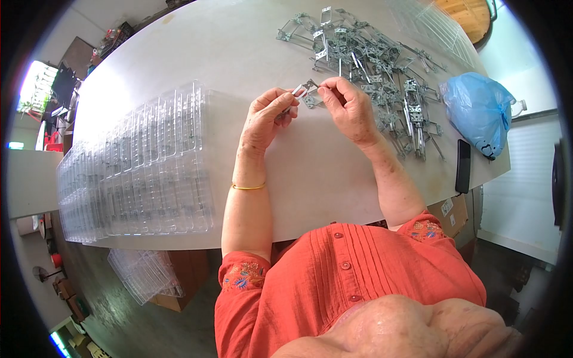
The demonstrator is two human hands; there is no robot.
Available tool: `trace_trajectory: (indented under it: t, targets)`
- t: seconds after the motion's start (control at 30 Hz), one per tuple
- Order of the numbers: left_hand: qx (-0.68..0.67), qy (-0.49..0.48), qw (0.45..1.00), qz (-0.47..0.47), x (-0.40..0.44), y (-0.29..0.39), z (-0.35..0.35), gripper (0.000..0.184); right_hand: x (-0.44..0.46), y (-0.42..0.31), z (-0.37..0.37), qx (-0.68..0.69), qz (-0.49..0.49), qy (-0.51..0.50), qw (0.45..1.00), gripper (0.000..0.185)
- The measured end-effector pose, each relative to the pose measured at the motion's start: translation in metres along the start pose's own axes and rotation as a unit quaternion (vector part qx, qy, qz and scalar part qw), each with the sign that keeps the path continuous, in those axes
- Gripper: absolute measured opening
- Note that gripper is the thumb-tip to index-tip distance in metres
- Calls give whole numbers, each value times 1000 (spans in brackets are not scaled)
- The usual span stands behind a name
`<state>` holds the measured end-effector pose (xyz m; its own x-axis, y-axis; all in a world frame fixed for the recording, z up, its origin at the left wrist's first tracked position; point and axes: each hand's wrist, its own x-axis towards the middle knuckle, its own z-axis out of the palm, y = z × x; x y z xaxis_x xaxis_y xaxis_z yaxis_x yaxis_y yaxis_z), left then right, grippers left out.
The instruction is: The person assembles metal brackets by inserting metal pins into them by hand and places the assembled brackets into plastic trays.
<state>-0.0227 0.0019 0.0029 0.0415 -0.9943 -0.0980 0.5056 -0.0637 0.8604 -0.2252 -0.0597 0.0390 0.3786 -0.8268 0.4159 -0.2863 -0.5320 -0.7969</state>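
Note:
Over the middle of the white table, both hands meet at a small metal bracket part [310, 89]. My left hand [271, 116] is closed, its fingers pinching the left end of the part. My right hand [350, 109] is closed as well, thumb and forefinger pinching the right end. Just behind and to the right of my right hand lies a tangled pile of metal bracket parts [364, 59]. To the left of my left hand stand rows of clear plastic trays [143, 161].
A blue plastic bag [477, 107] sits at the table's right, with a black phone [462, 167] near the edge. More clear trays [439, 30] lie at the back right. Below the table's left edge are a cardboard box [188, 274] and other clear trays [146, 271].

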Motion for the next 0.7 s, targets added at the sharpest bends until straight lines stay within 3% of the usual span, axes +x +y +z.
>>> trace_trajectory:
  t: [0.7]
  targets:
    - [29, 7, 1000, 0, 1, -2, -2, 22, -1, 3, 1, 36, 43, -12, 998, 12]
